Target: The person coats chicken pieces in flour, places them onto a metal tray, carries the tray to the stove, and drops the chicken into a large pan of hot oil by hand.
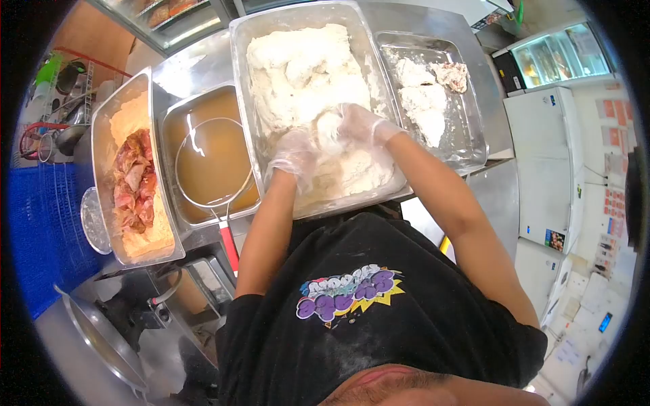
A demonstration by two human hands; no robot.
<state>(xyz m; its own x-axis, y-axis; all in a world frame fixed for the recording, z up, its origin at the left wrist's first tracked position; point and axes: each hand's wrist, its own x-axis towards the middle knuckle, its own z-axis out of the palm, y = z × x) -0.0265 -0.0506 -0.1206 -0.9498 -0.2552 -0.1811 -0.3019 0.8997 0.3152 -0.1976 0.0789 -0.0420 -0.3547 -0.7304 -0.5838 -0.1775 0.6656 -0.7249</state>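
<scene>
A deep metal pan (238,74) full of white flour (298,74) lies in front of me. My left hand (294,157), in a clear plastic glove, is down in the flour at the pan's near left; its fingertips are hidden. Also gloved, my right hand (362,126) has its fingers curled around a flour-coated lump (330,127) near the pan's middle. What is under the coating cannot be made out. The left hand is close beside this lump, and whether it touches it is unclear.
Left of the flour, a strainer (227,233) with a red handle sits in a pan of brownish liquid (210,152). Farther left, raw meat (135,179) lies on orange powder in another pan (157,122). At right, a shallow tray (467,139) holds several floured pieces (425,101).
</scene>
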